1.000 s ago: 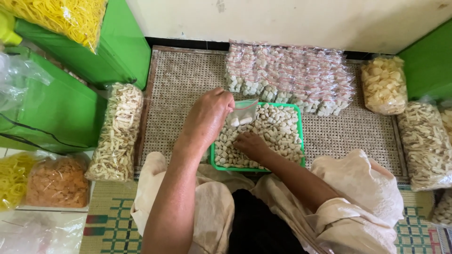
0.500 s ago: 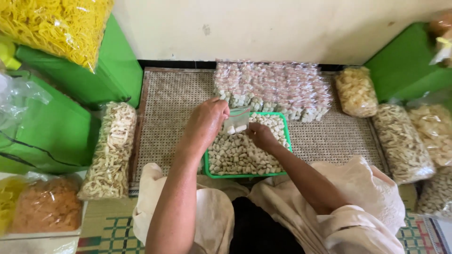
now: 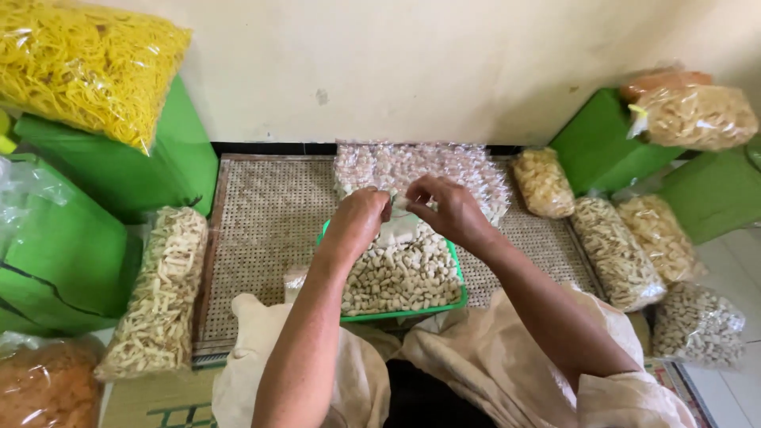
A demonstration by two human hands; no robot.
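While your left hand (image 3: 361, 215) and right hand (image 3: 448, 208) pinch 1 small clear bag (image 3: 399, 226), the green tray (image 3: 458, 273) of pale snacks sits below.

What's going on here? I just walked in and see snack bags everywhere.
A seated person holds a small clear bag of pale crackers between both hands, left hand and right hand, pinching its top above a green tray heaped with the same loose crackers. The tray sits on a woven mat. Behind it lies a pile of filled small packets, with bigger snack bags on either side.
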